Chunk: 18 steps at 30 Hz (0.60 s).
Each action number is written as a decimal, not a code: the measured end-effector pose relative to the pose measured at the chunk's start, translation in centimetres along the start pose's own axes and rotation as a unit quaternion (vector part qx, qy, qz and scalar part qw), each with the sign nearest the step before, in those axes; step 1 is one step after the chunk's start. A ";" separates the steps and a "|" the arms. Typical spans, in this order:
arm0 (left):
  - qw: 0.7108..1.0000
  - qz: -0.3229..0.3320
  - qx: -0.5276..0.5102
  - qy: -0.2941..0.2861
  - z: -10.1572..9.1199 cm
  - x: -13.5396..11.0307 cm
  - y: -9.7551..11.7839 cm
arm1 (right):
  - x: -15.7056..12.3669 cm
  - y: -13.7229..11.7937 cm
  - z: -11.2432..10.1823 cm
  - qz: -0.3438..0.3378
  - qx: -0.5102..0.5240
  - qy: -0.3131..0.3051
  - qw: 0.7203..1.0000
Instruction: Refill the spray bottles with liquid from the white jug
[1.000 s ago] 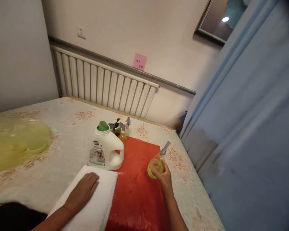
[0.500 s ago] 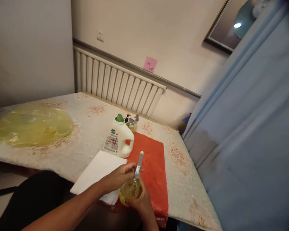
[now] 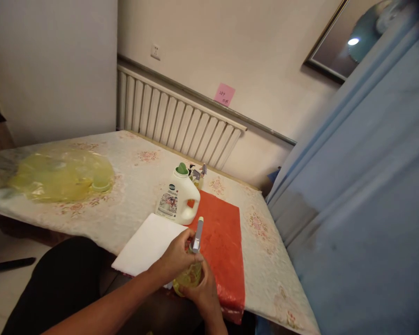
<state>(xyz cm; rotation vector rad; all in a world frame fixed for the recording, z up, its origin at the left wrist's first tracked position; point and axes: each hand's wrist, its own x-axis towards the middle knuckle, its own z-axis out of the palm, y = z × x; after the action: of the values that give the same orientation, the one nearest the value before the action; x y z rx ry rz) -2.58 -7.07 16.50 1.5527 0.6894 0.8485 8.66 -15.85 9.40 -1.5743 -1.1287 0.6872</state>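
I hold a small spray bottle of yellow liquid (image 3: 188,278) in front of me, above the near edge of the table. My right hand (image 3: 203,294) wraps its round body from below. My left hand (image 3: 176,258) is closed around its neck, just under the grey spray head (image 3: 197,234). A white folded towel (image 3: 148,244) lies on the table just beyond my hands, beside a red mat (image 3: 221,246). A white detergent jug with a green cap (image 3: 177,201) stands at the mat's far left corner.
Several small bottles (image 3: 197,174) stand behind the jug. A yellow plastic bag (image 3: 61,174) lies at the table's left. The table (image 3: 132,181) has a floral cloth. A radiator (image 3: 176,125) runs along the far wall. A blue curtain (image 3: 363,195) hangs at the right.
My right hand lifted the spray bottle off the red mat and brought it close to me. My left hand left the white towel and took hold of the bottle's neck.
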 end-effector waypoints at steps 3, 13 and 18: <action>0.998 0.018 0.003 -0.059 -1.1 -0.2 0.4 | -0.1 -0.1 -0.2 0.008 -0.005 0.008 1.000; 0.990 0.008 -0.094 -0.101 -1.9 0.1 0.1 | -0.3 -1.6 -0.6 -0.014 -0.005 -0.001 1.000; 0.994 0.035 -0.089 -0.049 -1.1 0.0 0.9 | -0.4 -0.9 -0.6 -0.018 -0.005 0.024 1.000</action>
<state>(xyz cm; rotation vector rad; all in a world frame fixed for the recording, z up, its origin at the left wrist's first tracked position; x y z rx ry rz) -3.46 -6.57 17.42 1.4541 0.4790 0.8560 8.67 -16.44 10.41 -1.5683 -1.1235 0.6173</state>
